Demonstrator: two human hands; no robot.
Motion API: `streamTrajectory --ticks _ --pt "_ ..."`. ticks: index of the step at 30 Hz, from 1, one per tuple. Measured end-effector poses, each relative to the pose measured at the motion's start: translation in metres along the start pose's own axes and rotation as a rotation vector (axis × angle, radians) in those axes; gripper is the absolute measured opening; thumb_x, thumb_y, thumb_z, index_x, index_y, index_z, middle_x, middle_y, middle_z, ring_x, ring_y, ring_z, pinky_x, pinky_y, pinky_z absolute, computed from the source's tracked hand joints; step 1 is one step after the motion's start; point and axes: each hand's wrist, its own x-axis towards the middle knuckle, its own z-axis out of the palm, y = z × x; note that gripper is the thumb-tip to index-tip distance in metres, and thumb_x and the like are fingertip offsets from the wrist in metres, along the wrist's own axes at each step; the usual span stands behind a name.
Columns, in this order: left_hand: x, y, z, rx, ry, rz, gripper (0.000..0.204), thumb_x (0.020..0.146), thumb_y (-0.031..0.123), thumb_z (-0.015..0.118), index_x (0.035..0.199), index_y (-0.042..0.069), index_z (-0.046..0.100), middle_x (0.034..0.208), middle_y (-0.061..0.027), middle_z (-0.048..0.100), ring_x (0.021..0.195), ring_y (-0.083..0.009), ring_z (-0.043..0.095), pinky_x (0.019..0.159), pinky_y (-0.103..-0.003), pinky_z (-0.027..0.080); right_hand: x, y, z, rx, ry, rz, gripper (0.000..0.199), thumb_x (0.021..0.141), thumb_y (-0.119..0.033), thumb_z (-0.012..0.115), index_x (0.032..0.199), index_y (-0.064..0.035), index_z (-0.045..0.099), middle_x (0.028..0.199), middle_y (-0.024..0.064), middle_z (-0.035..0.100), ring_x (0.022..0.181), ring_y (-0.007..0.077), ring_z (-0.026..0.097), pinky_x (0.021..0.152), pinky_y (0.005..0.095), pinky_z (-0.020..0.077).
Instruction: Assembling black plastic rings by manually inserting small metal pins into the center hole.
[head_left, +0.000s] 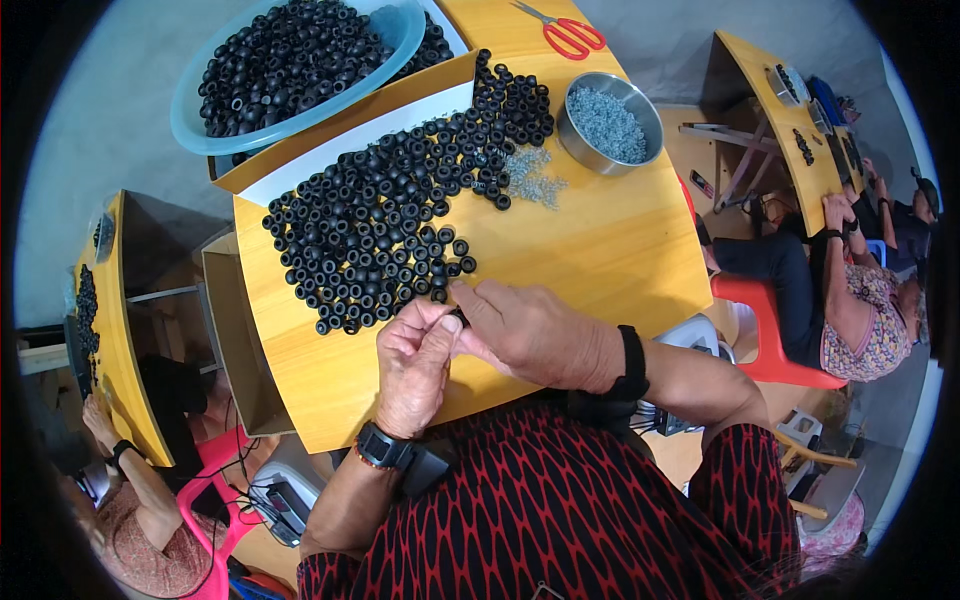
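Note:
My left hand [412,370] is closed in a pinch on a small black ring-shaped piece [459,316], just above the table's near edge. Right against it, my right hand [545,335] is closed too, fingertips meeting the left thumb at the same piece; anything else they hold is hidden. Beyond my hands spreads a loose layer of black ring-shaped pieces [370,215], each with a round hole. A small heap of tiny clear pieces [535,178] lies at its right side.
A metal bowl [655,130] of clear pieces stands at the right, near red-handled scissors [570,38]. A blue basin [190,120] heaped with black pieces rests in a cardboard box [350,120] at the far left. Other people sit at yellow tables [140,380] on both sides.

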Motion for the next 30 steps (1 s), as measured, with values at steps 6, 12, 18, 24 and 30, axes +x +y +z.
streamTrajectory --ticks 6,12,18,24,30 --pt "0.0 -0.004 -0.002 -0.066 0.008 0.013 0.007 0.1 0.003 0.06 0.103 -0.003 0.061 0.09 -0.0084 0.068 0.078 -0.0143 0.067 0.076 -0.028 0.057 -0.004 0.002 0.005 -0.147 -0.008 -0.057 0.055 0.084 -0.018 0.074 0.125 0.0117 0.054 0.088 0.0126 0.058 0.072 0.0244 0.063 0.056 0.0329 0.0517" --pt "-0.001 0.001 -0.003 -0.081 0.01 0.006 0.008 0.099 0.004 0.06 0.103 -0.003 0.062 0.09 -0.0083 0.068 0.078 -0.0145 0.067 0.076 -0.029 0.057 0.001 -0.001 -0.002 -0.015 -0.011 -0.008 0.026 0.09 -0.016 0.065 0.103 0.004 0.054 0.088 0.015 0.058 0.074 0.0299 0.065 0.061 0.0379 0.0532" --pt "-0.014 0.021 -0.002 -0.092 -0.102 -0.199 0.005 0.097 0.003 0.061 0.098 -0.002 0.063 0.091 -0.0071 0.067 0.078 -0.0136 0.066 0.077 -0.028 0.057 -0.008 -0.007 -0.013 0.144 -0.081 -0.019 0.025 0.092 -0.023 0.066 0.098 -0.0012 0.055 0.079 0.0123 0.058 0.067 0.0334 0.064 0.059 0.042 0.0526" --pt "-0.036 0.009 0.005 -0.2 -0.15 -0.167 0.01 0.098 0.005 0.061 0.101 -0.004 0.06 0.091 -0.0114 0.068 0.08 -0.0218 0.071 0.078 -0.036 0.061 -0.028 -0.024 -0.018 0.086 -0.09 -0.028 0.041 0.088 -0.026 0.072 0.116 -0.0002 0.059 0.081 0.0109 0.059 0.068 0.0297 0.064 0.057 0.0414 0.0518" --pt "-0.062 0.01 0.016 -0.097 -0.121 -0.207 0.013 0.099 0.008 0.06 0.097 -0.004 0.059 0.085 -0.0138 0.068 0.072 -0.025 0.071 0.075 -0.043 0.063 -0.047 -0.036 -0.001 0.034 -0.016 -0.099 0.029 0.091 -0.029 0.068 0.094 -0.0036 0.055 0.076 0.0112 0.056 0.06 0.0312 0.063 0.056 0.0414 0.0528"
